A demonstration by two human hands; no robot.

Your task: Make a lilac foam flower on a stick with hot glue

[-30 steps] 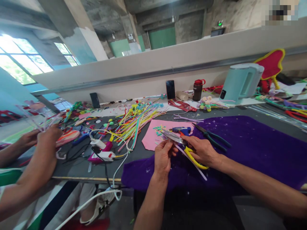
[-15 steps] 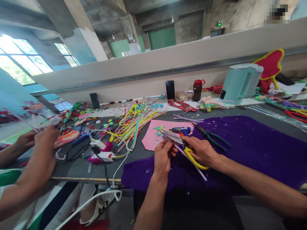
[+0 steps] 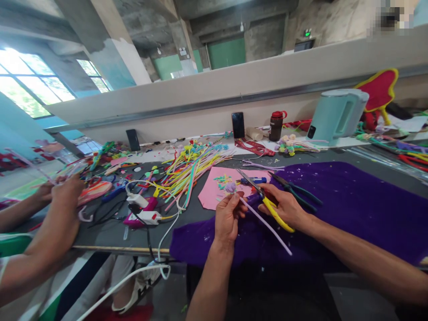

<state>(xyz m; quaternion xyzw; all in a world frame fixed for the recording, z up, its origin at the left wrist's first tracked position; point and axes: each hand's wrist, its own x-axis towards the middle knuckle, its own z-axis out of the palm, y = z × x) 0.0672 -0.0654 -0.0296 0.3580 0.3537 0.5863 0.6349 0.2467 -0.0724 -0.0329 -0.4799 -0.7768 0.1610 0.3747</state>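
Between the thumb and fingers of my left hand (image 3: 229,213) is a lilac pipe cleaner (image 3: 267,226), its long end slanting down to the right. A fluffy lilac ball (image 3: 230,187) sits at its upper end, just above my fingertips. My right hand (image 3: 282,206) is closed round the yellow handles of a pair of scissors (image 3: 274,215). The blades point up and left, a little to the right of the ball and apart from it. Below them lie a pink sheet (image 3: 207,195) with small coloured snippets and a blue glue gun (image 3: 253,180).
Dark pliers (image 3: 296,189) lie on purple cloth (image 3: 354,209) to the right. Many coloured pipe cleaners (image 3: 192,171) are heaped left of the pink sheet. Beside them are plugs and a white cable (image 3: 163,243). A kettle (image 3: 337,116) stands behind. At far left, a co-worker's hands (image 3: 63,191) hold pale stems.
The scissors have moved right and down, away from the lilac ball, which now shows. My left hand has stayed nearly in place with the pipe cleaner.
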